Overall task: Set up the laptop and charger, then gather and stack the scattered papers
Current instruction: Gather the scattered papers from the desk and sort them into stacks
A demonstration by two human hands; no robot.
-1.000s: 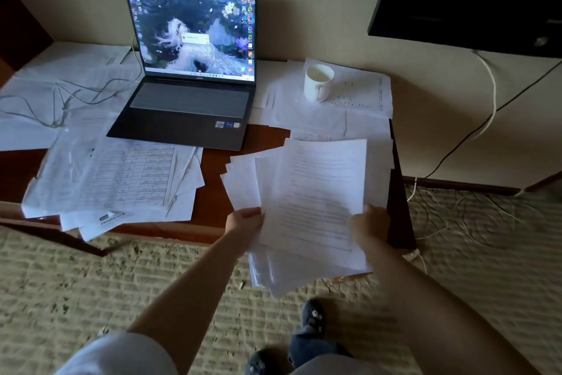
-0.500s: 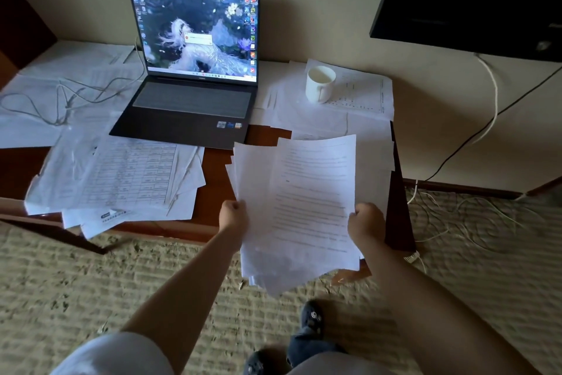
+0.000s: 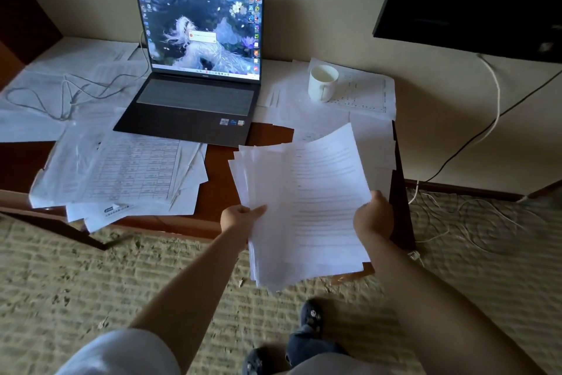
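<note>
A bundle of white printed papers is lifted above the desk's front right corner. My left hand grips its left edge and my right hand grips its right edge. The open laptop stands at the back of the brown desk with its screen lit. A grey charger cable runs in loops from the laptop's left side over the sheets at the left. More loose papers lie fanned out at the front left, and other sheets cover the back right.
A white mug stands on the sheets right of the laptop. A dark screen hangs on the wall at the upper right, with cables trailing down to the carpet. My dark slippers are below the bundle.
Both hands have lifted the bundle off the desk and drawn its fanned sheets closer together. The top sheet has tilted to the right.
</note>
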